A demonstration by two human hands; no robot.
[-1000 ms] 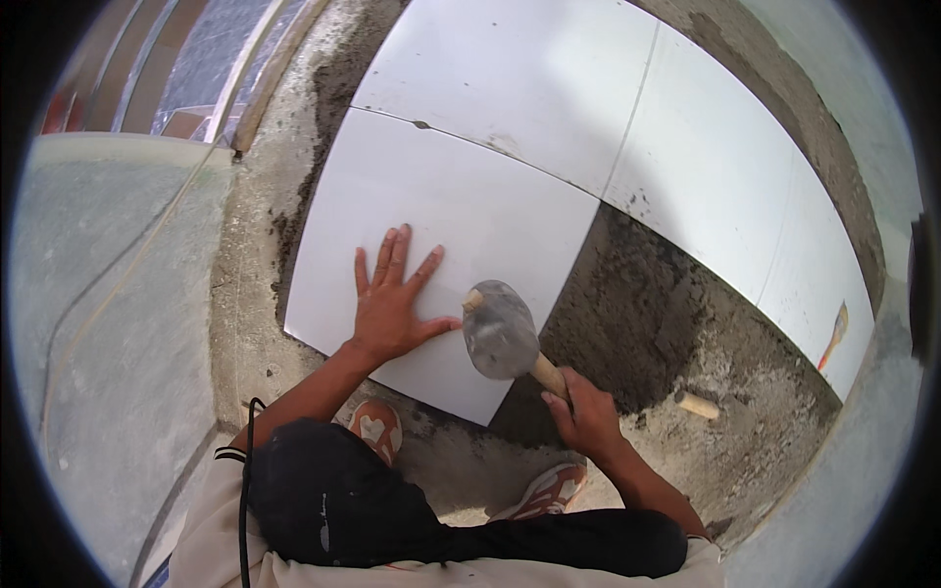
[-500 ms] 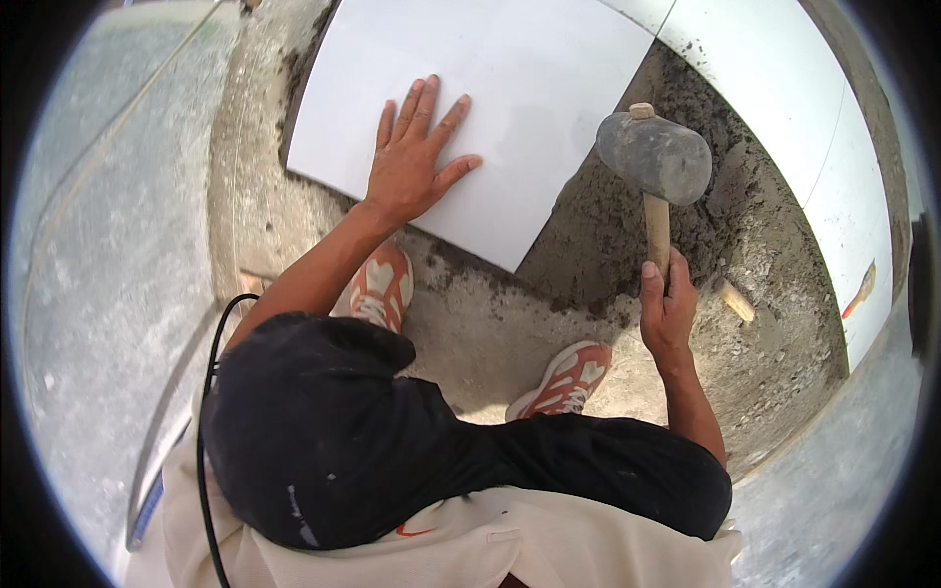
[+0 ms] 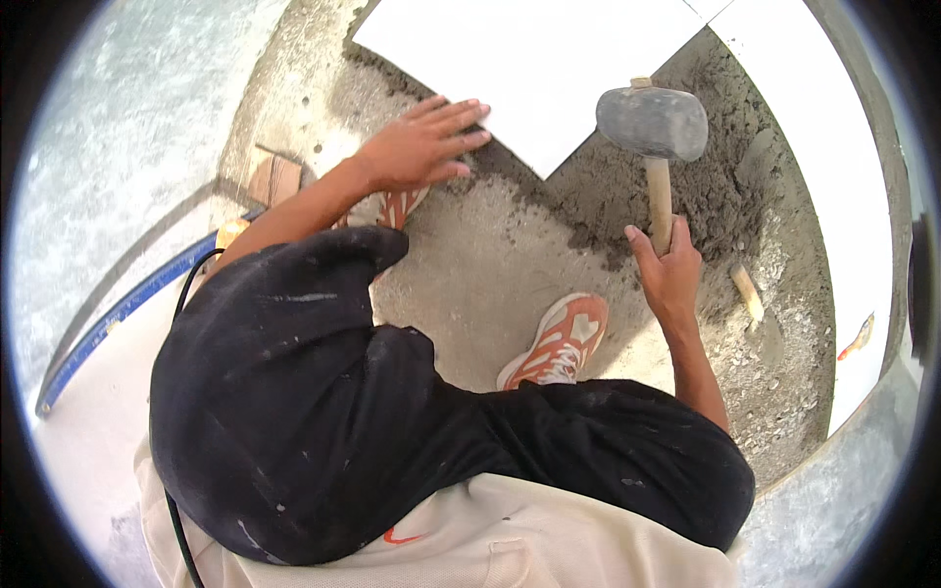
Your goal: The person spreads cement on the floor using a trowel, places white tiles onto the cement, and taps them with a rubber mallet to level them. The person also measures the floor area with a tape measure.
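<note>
The right hand (image 3: 671, 269) grasps the mallet (image 3: 652, 124) low on its handle, head beyond the fingers, while the left hand (image 3: 417, 149), loosely spread and empty, has fingertips at the edge of the tile (image 3: 544, 69), contact unclear.

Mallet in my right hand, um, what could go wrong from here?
First, your left hand is at the near edge of the white tile, so a stray blow from the mallet could catch it. Second, the tile's near corner sits beside lumpy dark mortar; a hard hit there might chip or tilt it.
</note>
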